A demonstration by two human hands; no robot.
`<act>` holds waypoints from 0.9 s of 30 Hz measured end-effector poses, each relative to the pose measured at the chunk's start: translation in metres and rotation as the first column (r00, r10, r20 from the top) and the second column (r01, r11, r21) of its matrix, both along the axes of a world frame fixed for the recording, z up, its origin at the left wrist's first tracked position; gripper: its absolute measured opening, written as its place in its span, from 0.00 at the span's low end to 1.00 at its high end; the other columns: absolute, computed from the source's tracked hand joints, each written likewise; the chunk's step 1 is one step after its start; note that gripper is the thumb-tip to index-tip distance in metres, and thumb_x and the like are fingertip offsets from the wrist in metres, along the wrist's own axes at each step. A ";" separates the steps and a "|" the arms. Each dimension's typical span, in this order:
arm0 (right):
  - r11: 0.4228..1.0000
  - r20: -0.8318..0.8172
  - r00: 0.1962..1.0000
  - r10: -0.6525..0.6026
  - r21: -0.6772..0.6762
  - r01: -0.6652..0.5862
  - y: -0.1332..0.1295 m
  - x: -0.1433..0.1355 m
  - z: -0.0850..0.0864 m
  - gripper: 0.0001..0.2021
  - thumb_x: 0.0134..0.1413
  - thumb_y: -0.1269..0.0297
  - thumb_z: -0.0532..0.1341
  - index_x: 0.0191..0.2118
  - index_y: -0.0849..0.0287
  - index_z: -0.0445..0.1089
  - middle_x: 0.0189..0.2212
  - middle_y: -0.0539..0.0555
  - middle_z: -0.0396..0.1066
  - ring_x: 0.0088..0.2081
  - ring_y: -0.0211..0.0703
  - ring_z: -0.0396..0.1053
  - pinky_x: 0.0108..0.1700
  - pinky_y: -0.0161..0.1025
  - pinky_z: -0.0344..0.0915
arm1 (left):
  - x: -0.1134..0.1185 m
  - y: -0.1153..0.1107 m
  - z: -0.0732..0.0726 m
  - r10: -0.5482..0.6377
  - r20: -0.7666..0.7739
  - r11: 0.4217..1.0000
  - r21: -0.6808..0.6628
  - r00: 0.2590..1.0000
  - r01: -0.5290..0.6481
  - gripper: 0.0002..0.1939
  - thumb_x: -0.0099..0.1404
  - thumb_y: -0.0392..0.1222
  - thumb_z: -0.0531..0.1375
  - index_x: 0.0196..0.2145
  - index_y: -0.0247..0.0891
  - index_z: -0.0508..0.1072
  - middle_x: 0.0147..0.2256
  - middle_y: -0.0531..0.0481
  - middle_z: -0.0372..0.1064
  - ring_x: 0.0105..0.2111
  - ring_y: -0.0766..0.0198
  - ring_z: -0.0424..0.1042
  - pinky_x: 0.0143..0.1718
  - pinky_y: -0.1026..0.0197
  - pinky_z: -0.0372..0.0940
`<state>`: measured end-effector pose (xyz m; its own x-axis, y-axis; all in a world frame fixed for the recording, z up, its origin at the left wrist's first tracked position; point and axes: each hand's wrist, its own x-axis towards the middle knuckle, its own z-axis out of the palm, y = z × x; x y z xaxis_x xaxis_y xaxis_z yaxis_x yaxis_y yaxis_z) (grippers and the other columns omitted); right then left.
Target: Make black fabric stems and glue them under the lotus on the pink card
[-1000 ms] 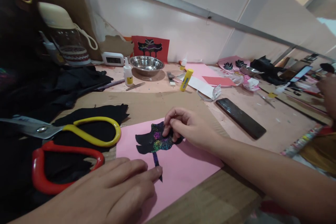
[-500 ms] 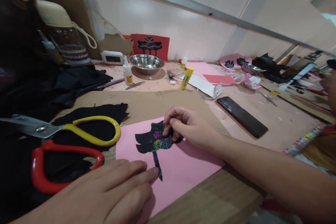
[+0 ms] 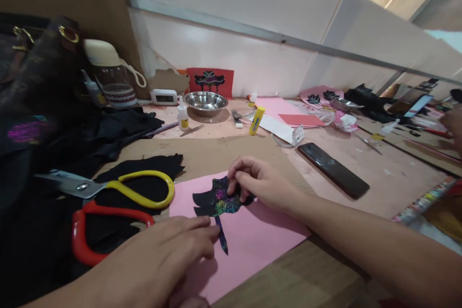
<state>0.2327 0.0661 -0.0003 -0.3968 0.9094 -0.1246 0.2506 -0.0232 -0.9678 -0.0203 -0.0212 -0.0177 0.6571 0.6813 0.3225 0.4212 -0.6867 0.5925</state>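
Note:
On a pink sheet of paper [image 3: 260,240] lies a black, wavy-edged cutout [image 3: 207,198] with multicoloured glitter, shaped like a tiered roof. Below it a narrow dark strip [image 3: 223,240] slants down like a post. My right hand [image 3: 258,183] is over the cutout's right part, fingers curled and tips touching it, covering that side. My left hand [image 3: 173,250] rests low over the paper's left part, fingers stretched out, tips by the strip's upper end. Beside it lie big scissors [image 3: 139,195] with one yellow and one red handle, on black cloth [image 3: 144,171].
Behind the cardboard [image 3: 216,151] stand a glue bottle [image 3: 182,114], a steel bowl [image 3: 206,101], a yellow glue stick [image 3: 256,121] and a red card [image 3: 225,82] with a similar motif. A phone [image 3: 332,169] lies right. Another person's hand [image 3: 453,122] shows at the right edge.
The view has tilted up and shifted slightly left. My left fingers have drawn back slightly from the strip's lower part towards its upper end. My right hand stays on the cutout.

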 end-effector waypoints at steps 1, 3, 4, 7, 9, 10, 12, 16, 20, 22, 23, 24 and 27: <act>1.000 -0.007 1.000 0.002 0.001 -0.002 0.001 0.000 0.000 0.05 0.57 0.74 0.57 0.35 0.58 0.68 0.25 0.47 0.76 0.19 0.31 0.66 0.25 0.29 0.66 | 0.003 0.000 0.003 0.040 0.054 0.991 -0.129 0.998 -0.033 0.16 0.62 0.42 0.66 0.49 0.49 0.76 0.49 0.51 0.81 0.45 0.56 0.80 0.46 0.62 0.73; 1.000 -0.018 1.000 0.001 0.012 -0.001 0.002 0.000 0.000 0.04 0.57 0.72 0.57 0.35 0.58 0.67 0.24 0.48 0.76 0.18 0.31 0.65 0.24 0.30 0.65 | 0.007 0.001 0.007 0.147 0.135 0.906 -0.416 0.980 -0.078 0.08 0.63 0.43 0.64 0.41 0.46 0.75 0.38 0.51 0.81 0.37 0.58 0.79 0.37 0.63 0.72; 1.000 -0.023 1.000 -0.003 0.020 0.003 0.002 0.000 0.001 0.03 0.56 0.72 0.57 0.35 0.58 0.67 0.24 0.48 0.76 0.18 0.32 0.65 0.23 0.30 0.64 | 0.008 0.001 0.008 0.198 0.167 0.844 -0.530 0.966 -0.081 0.06 0.64 0.44 0.64 0.38 0.44 0.74 0.35 0.51 0.80 0.34 0.59 0.78 0.34 0.63 0.71; 0.998 -0.034 0.999 -0.026 0.057 0.028 0.000 0.000 0.005 0.03 0.55 0.71 0.58 0.35 0.57 0.67 0.23 0.47 0.75 0.19 0.33 0.66 0.23 0.30 0.61 | 0.009 0.003 0.011 0.306 0.242 0.729 -0.682 0.921 -0.063 0.09 0.62 0.47 0.66 0.33 0.42 0.70 0.30 0.52 0.75 0.29 0.63 0.71 0.30 0.64 0.66; 0.996 -0.037 0.998 -0.041 0.082 0.044 -0.001 0.000 0.007 0.03 0.54 0.70 0.58 0.35 0.57 0.67 0.23 0.47 0.74 0.20 0.34 0.66 0.22 0.30 0.60 | 0.010 0.005 0.014 0.335 0.262 0.700 -0.712 0.905 -0.053 0.11 0.60 0.45 0.68 0.31 0.41 0.69 0.29 0.53 0.71 0.28 0.65 0.66 0.29 0.65 0.63; 0.994 -0.038 0.998 -0.045 0.093 0.049 -0.001 -0.001 0.007 0.03 0.54 0.69 0.58 0.35 0.57 0.67 0.23 0.47 0.74 0.21 0.34 0.66 0.22 0.31 0.60 | 0.011 0.006 0.016 0.344 0.266 0.685 -0.728 0.901 -0.047 0.12 0.59 0.45 0.69 0.30 0.40 0.69 0.29 0.54 0.70 0.28 0.66 0.65 0.29 0.65 0.62; 0.992 -0.037 0.998 -0.052 0.115 0.056 -0.002 -0.001 0.008 0.03 0.53 0.69 0.59 0.35 0.56 0.67 0.22 0.47 0.73 0.22 0.35 0.67 0.23 0.31 0.60 | 0.013 0.007 0.021 0.357 0.277 0.653 -0.756 0.892 -0.026 0.13 0.58 0.45 0.69 0.30 0.40 0.69 0.28 0.55 0.68 0.28 0.66 0.64 0.30 0.65 0.61; 0.986 -0.020 0.998 -0.066 0.155 0.068 0.000 0.000 0.006 0.04 0.53 0.70 0.58 0.35 0.57 0.68 0.21 0.46 0.72 0.22 0.35 0.66 0.26 0.33 0.62 | 0.016 0.006 0.028 0.353 0.309 0.659 -0.752 0.883 0.001 0.17 0.57 0.50 0.71 0.28 0.39 0.68 0.27 0.56 0.66 0.27 0.66 0.63 0.29 0.65 0.59; 0.980 0.001 0.998 -0.063 0.190 0.062 0.001 0.000 0.004 0.04 0.54 0.70 0.57 0.35 0.57 0.68 0.21 0.46 0.72 0.23 0.36 0.65 0.27 0.34 0.61 | 0.017 0.002 0.030 0.357 0.327 0.665 -0.747 0.875 0.007 0.19 0.60 0.56 0.70 0.28 0.39 0.70 0.26 0.55 0.65 0.28 0.66 0.62 0.29 0.64 0.57; 0.978 0.010 0.998 -0.059 0.201 0.055 0.000 0.000 0.005 0.04 0.54 0.70 0.57 0.35 0.57 0.68 0.21 0.46 0.72 0.23 0.36 0.65 0.27 0.34 0.61 | 0.017 0.001 0.030 0.346 0.352 0.653 -0.756 0.870 0.046 0.20 0.60 0.57 0.70 0.29 0.38 0.72 0.26 0.55 0.66 0.28 0.66 0.62 0.30 0.65 0.58; 0.978 0.015 0.998 -0.058 0.204 0.053 0.000 0.000 0.005 0.04 0.54 0.70 0.57 0.35 0.57 0.68 0.21 0.46 0.72 0.23 0.36 0.65 0.26 0.34 0.60 | 0.017 0.001 0.030 0.343 0.364 0.644 -0.762 0.866 0.065 0.20 0.60 0.58 0.70 0.30 0.38 0.73 0.27 0.55 0.67 0.28 0.66 0.63 0.31 0.65 0.58; 0.977 0.019 0.998 -0.057 0.206 0.052 0.000 0.000 0.006 0.04 0.54 0.70 0.57 0.35 0.57 0.68 0.21 0.46 0.72 0.23 0.36 0.65 0.26 0.34 0.60 | 0.017 0.002 0.030 0.343 0.378 0.635 -0.768 0.860 0.085 0.21 0.60 0.59 0.70 0.30 0.38 0.74 0.27 0.55 0.67 0.28 0.66 0.63 0.32 0.65 0.59; 0.977 0.032 0.998 -0.050 0.207 0.042 -0.001 0.000 0.008 0.04 0.54 0.71 0.57 0.35 0.56 0.67 0.20 0.46 0.72 0.23 0.36 0.65 0.26 0.34 0.60 | 0.017 0.004 0.030 0.364 0.422 0.608 -0.783 0.831 0.131 0.21 0.58 0.59 0.72 0.31 0.38 0.76 0.27 0.54 0.70 0.29 0.65 0.66 0.33 0.64 0.61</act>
<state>0.2323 0.0649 0.0080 -0.3529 0.9341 0.0536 0.2895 0.1635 -0.9431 -0.0031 -0.0173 0.0122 0.4608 0.8808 -0.1093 -0.0609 0.1543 0.9861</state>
